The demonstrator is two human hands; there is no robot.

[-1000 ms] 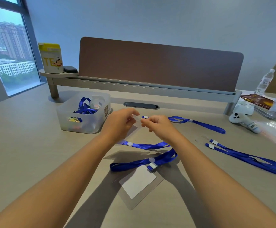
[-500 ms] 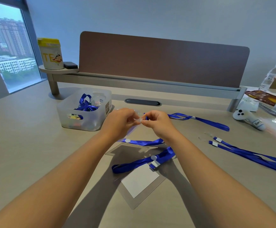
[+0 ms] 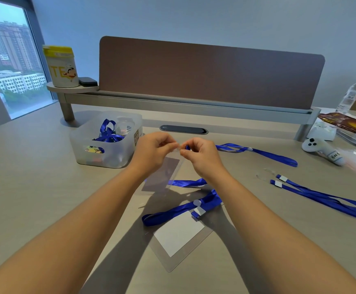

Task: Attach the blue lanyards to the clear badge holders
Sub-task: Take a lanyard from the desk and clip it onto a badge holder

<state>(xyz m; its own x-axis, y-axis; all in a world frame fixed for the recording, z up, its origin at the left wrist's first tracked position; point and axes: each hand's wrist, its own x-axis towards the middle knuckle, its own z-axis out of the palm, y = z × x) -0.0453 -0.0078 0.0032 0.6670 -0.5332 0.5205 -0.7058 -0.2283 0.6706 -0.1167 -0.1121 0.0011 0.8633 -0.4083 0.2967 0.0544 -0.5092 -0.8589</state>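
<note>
While our left hand [image 3: 154,150] pinches the top edge of a clear badge holder [image 3: 164,177] and lifts it off the tabletop [image 3: 34,187], our right hand [image 3: 200,154] pinches the clip end of a blue lanyard [image 3: 257,152] just beside it. Both sets of fingers are curled tight, thumb against forefinger, and their tips nearly meet above the holder's top edge. What matters for us now is this: the holder hangs down and toward us from the left fingers, its long axis running away from the clip, while the lanyard's strap trails off to the right across the tabletop. So the clip, we judge, must travel leftward into the holder's slot, and the right hand is the one to carry it. Whether the clip has already passed through, we cannot tell; it is too small. Nearer us lies a finished badge holder with lanyard [image 3: 181,232], and two more lanyards [image 3: 321,198] wait at the right.
</note>
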